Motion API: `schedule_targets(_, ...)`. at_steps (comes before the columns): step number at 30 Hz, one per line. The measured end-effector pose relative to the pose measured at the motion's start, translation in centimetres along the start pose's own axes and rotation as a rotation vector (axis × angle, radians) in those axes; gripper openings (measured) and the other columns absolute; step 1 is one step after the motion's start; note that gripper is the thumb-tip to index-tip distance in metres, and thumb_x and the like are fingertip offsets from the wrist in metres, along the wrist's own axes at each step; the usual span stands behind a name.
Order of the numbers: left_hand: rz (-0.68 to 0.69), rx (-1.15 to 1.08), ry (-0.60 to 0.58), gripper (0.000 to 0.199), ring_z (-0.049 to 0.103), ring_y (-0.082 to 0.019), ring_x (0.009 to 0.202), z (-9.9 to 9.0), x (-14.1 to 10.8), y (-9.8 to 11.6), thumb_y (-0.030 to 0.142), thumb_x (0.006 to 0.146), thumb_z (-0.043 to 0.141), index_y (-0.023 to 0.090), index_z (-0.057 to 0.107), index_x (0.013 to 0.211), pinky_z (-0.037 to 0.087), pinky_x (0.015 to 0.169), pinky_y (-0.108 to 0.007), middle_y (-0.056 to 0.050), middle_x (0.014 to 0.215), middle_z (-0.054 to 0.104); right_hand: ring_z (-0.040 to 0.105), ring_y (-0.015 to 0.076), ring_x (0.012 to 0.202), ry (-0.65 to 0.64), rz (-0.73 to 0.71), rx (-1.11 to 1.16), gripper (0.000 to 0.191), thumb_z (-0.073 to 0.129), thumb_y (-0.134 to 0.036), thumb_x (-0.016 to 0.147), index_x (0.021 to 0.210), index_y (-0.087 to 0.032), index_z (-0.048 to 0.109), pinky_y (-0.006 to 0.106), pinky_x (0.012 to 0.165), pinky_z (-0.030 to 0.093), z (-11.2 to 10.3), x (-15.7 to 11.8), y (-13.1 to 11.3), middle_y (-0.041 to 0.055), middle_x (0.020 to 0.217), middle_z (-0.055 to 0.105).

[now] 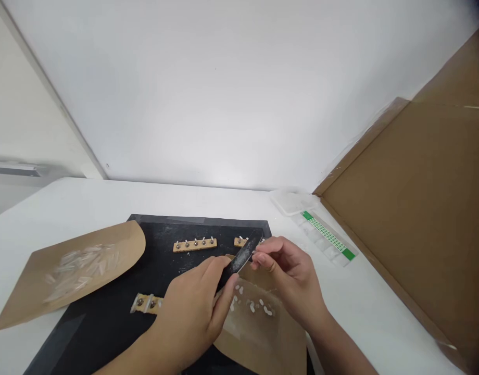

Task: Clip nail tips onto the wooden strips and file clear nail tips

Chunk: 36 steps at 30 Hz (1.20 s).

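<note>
My left hand [192,307] is wrapped round a flat black file-like tool [241,258], which points up and to the right. At the tool's right edge, the thumb and fingers of my right hand [292,278] are pinched on something too small to make out. Below both hands lies a brown paper sheet [263,333] with several small white pieces [267,310] on it. Behind the tool, a tan strip with metal studs [239,242] is partly hidden. Another studded strip [194,245] lies to its left, and a third strip [146,303] is partly covered by my left hand.
A black mat [161,260] lies on the white table [83,198]. On the left, a brown paper sheet [26,291] holds several clear slender pieces [85,268]. At the right are a clear compartment box with a green label [327,234], a translucent lid [292,201] and a cardboard wall [419,208].
</note>
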<state>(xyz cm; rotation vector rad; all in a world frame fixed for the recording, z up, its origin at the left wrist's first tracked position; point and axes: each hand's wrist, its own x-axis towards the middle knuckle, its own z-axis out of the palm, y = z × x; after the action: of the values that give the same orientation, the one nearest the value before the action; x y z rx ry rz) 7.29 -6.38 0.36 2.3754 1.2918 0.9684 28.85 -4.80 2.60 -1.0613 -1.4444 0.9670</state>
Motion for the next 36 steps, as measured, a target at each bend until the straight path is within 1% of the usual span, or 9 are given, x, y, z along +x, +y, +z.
schedule_targets(3,-0.089,-0.156,-0.057,0.019,0.075,-0.024,0.084,-0.2,0.5,-0.2,0.033,0.109,0.05,0.023,0.066,0.11,0.055,0.073,-0.032,-0.004,0.096,0.075,0.065,0.016,0.077,0.012,-0.185,-0.295,0.009,0.066,-0.026,0.103,0.096,-0.025,0.071,0.028,0.066,0.049,-0.1,-0.2,0.4,0.0021,0.088,0.071)
schedule_targets(6,-0.207,-0.394,-0.159,0.021,0.075,-0.019,0.079,-0.6,1.0,-0.1,0.035,0.109,0.052,0.025,0.07,0.104,0.055,0.074,-0.027,0.0,0.09,0.076,0.062,0.0165,0.075,-0.011,-0.256,-0.48,0.009,0.061,-0.021,0.104,0.099,-0.025,0.068,0.029,0.065,0.047,0.0,-0.4,0.8,0.0023,0.092,0.07)
schedule_targets(10,-0.308,-0.564,-0.232,0.024,0.075,-0.015,0.065,-1.0,1.2,0.3,0.037,0.109,0.055,0.026,0.073,0.12,0.054,0.072,-0.024,0.005,0.072,0.075,0.06,0.016,0.072,0.036,-0.316,-0.543,0.009,0.063,-0.019,0.102,0.099,-0.026,0.066,0.029,0.063,0.047,0.3,-0.7,0.9,0.0001,0.088,0.069)
schedule_targets(15,-0.162,-0.505,-0.12,0.03,0.07,-0.015,0.063,-0.6,1.0,0.0,0.033,0.11,0.053,0.024,0.077,0.126,0.054,0.069,-0.025,0.003,0.067,0.071,0.064,0.017,0.071,0.019,-0.282,-0.559,0.007,0.062,-0.021,0.103,0.099,-0.027,0.063,0.03,0.063,0.048,0.5,-1.1,1.0,0.0004,0.088,0.071)
schedule_targets(19,-0.117,-0.473,-0.067,0.034,0.066,-0.013,0.056,-0.3,0.8,0.0,0.032,0.111,0.05,0.021,0.081,0.101,0.052,0.061,-0.023,0.002,0.065,0.066,0.068,0.0189,0.071,-0.032,-0.252,-0.587,0.009,0.056,-0.02,0.106,0.1,-0.027,0.056,0.031,0.064,0.049,0.6,-1.2,1.2,0.0,0.083,0.07)
schedule_targets(25,-0.077,-0.414,-0.018,0.041,0.063,-0.012,0.048,-0.3,0.6,0.5,0.027,0.111,0.048,0.017,0.073,0.079,0.048,0.054,-0.023,0.002,0.059,0.064,0.067,0.0218,0.075,0.051,-0.413,-0.746,0.012,0.054,-0.015,0.105,0.102,-0.026,0.052,0.034,0.068,0.047,1.4,-0.9,1.0,0.0031,0.088,0.07)
schedule_targets(28,-0.093,-0.397,-0.016,0.039,0.063,-0.013,0.048,-0.5,0.7,0.6,0.027,0.11,0.05,0.018,0.075,0.081,0.048,0.056,-0.023,0.003,0.053,0.062,0.064,0.0227,0.074,0.029,-0.472,-0.855,0.014,0.054,-0.014,0.104,0.096,-0.025,0.05,0.034,0.068,0.043,1.5,-1.0,1.2,0.0044,0.085,0.069)
schedule_targets(33,-0.158,-0.454,-0.06,0.041,0.058,-0.012,0.04,-0.8,0.8,0.7,0.029,0.109,0.05,0.021,0.075,0.077,0.048,0.054,-0.022,0.007,0.043,0.056,0.058,0.0194,0.067,-0.176,-0.46,-0.857,0.02,0.052,-0.018,0.106,0.088,-0.024,0.047,0.034,0.067,0.037,0.9,-1.1,1.6,0.0003,0.074,0.065)
schedule_targets(36,-0.23,-0.501,-0.093,0.042,0.048,-0.01,0.032,-1.0,0.7,0.7,0.033,0.109,0.051,0.022,0.075,0.077,0.043,0.046,-0.021,0.009,0.038,0.049,0.058,0.0182,0.066,-0.142,-0.464,-0.857,0.02,0.053,-0.018,0.106,0.088,-0.024,0.048,0.034,0.069,0.035,0.8,-0.8,1.3,-0.0006,0.075,0.066)
